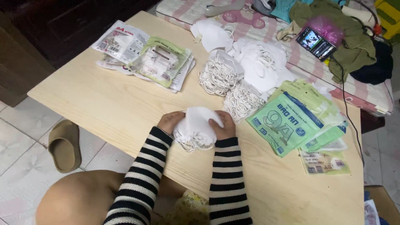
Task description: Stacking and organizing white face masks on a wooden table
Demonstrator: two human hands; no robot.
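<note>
Item in hand: a stack of white face masks (pixel 198 125), cupped between your left hand (pixel 169 122) and right hand (pixel 223 124), both curled closed around its sides with fingers on the top edge, held just above the near part of the counter (pixel 104 104). Handling, by the look of it: very light, soft and compressible, the cloth yielding under your fingers; the thin ear loops dangling from the underside are likely to snag or tangle, so the steadier hold is on the folded bodies at both ends, not on the loops. Nothing fragile, though the stack could fan apart if the squeeze loosens. Just beyond your hands: two bundles of white elastic loops (pixel 227 85), piled loose. Beyond those, farther from you: a heap of loose white masks (pixel 258 66). To the right of your right hand, near it: a fanned stack of flat green pouches (pixel 287 123) with blue and white printing, rectangular, glossy and probably slippery; a smaller pale pouch (pixel 325 161) lies at its near edge. Well to the left and beyond your left hand: filled packets (pixel 146 58), clear-fronted with white, red and green panels, overlapping one another. Far right, past the counter: a bed (pixel 366 93) with a striped cover, carrying crumpled clothes and a lit phone (pixel 316 43). Left of your left sleeve, on the tiled floor: a tan slipper (pixel 64 146).
</note>
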